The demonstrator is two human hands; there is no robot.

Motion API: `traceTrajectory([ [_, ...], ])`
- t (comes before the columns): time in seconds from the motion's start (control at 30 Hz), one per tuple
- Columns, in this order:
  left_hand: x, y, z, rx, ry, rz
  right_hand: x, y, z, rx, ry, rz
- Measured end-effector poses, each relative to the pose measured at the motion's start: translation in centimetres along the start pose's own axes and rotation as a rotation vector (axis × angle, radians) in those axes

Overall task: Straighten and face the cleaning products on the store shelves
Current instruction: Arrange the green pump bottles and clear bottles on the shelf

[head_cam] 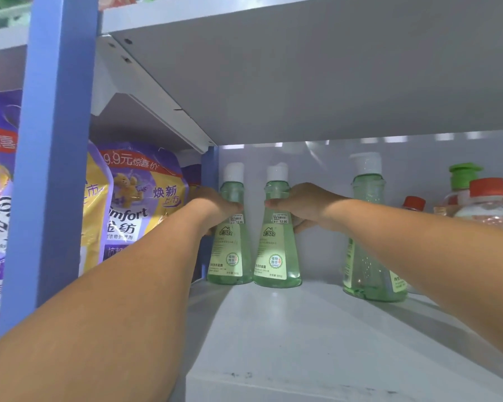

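I'm wrapping my left hand (pixel 215 206) and right hand (pixel 302 207) fingers around two green bottles (pixel 276 250), turning labels squarely forward

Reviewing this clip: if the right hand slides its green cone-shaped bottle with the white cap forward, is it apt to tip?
Probably not. The green cone-shaped bottle with the white cap flares to a wide base, and the liquid appears to fill it, so the weight likely sits low. The right hand grips near the narrow neck, though, so a quick pull could rock it. The clear plastic may be slippery.

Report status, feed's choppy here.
Left hand grips left bottle. Right hand grips middle bottle. Both labels forward. Nothing blocking.
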State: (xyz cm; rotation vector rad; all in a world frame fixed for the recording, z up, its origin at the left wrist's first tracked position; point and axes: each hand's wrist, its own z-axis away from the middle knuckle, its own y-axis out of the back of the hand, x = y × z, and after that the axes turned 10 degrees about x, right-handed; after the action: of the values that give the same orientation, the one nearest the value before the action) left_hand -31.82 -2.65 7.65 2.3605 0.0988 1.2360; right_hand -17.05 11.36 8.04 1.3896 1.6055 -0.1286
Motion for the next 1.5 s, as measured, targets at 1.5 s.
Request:
traceTrajectory([
  [1.5,3.2,-4.0,5.0,-0.099,-0.272,-0.227,1.9,4.6,4.1,0.147,-0.280,0.370],
])
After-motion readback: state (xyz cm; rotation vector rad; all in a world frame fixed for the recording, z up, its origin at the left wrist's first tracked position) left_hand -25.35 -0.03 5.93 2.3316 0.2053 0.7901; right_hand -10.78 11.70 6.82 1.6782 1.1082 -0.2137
